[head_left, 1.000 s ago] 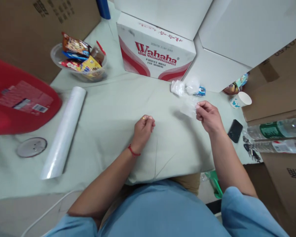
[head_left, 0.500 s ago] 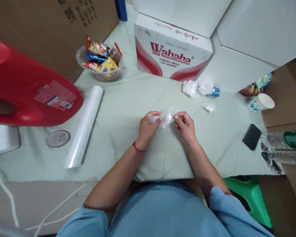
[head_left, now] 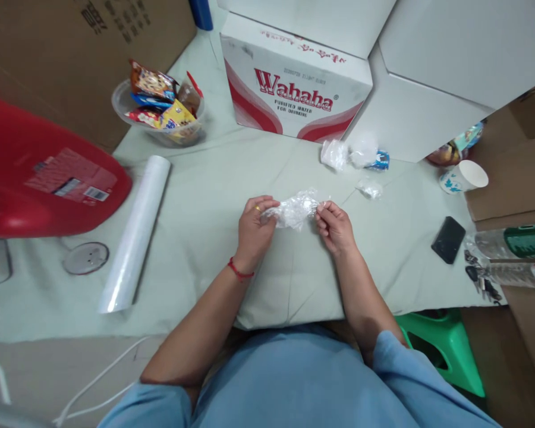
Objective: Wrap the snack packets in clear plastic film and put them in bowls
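Between my two hands, just over the pale green cloth, is a crumpled piece of clear plastic film. My left hand, with a ring and a red cord at the wrist, is closed on the film's left end. The fingertips of my right hand pinch its right edge. Folds hide whether anything lies inside the film. Beyond my right hand sit small white wrapped bundles and a smaller clear plastic wad, beside a blue packet.
A roll of plastic film lies left, near a round lid and a red jug. Behind are a snack bowl and a Wahaba-style white box. To the right are a paper cup, a black phone-like object, keys and bottles.
My left hand has shifted a little left along the film, and the gap between my hands is wider. The film looks more stretched out sideways. The whole view has shifted slightly.
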`<state>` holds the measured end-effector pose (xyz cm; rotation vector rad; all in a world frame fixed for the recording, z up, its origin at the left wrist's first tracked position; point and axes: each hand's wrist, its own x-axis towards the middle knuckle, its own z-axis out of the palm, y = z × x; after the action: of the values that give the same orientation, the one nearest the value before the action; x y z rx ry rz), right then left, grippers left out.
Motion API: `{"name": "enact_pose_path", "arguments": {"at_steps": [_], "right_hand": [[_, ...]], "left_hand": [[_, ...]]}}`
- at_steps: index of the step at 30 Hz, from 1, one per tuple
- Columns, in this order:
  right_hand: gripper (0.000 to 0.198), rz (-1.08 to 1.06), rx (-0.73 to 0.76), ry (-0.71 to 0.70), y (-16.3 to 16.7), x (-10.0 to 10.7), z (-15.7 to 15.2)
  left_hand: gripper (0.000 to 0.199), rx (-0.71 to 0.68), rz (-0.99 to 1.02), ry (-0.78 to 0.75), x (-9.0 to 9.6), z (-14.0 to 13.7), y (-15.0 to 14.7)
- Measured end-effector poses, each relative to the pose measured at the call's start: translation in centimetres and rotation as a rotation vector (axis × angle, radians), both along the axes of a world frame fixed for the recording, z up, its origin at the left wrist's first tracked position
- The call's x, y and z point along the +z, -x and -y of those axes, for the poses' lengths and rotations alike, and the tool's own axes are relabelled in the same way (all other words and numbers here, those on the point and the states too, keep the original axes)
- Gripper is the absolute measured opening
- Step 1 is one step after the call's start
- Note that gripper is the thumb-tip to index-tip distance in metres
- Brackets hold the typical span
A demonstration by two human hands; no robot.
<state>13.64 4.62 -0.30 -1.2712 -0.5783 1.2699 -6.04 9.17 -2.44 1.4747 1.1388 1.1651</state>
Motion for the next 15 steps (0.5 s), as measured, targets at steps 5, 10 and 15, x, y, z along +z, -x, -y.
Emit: {"name": "enact_pose_path", "arguments": {"at_steps": [5,10,15], "right_hand": [[0.046,-0.100,0.093,0.015,-0.2,0.1,0.0],[0.046,-0.152,0.157,0.000,-0.2,-0.1,0.0],[0.049,-0.065,0.081,-0.079,0.6,-1.1,-0.1]], "left_hand": [[0.029,-0.319,-0.223,-0.352,-0.2,0.4,-0.8],[0.016,-0.279,-0.191,-0.252,-0.7,0.3,-1.4],[0.013,-0.305,-0.117,-0.218,-0.6,0.6,-1.3]]}}
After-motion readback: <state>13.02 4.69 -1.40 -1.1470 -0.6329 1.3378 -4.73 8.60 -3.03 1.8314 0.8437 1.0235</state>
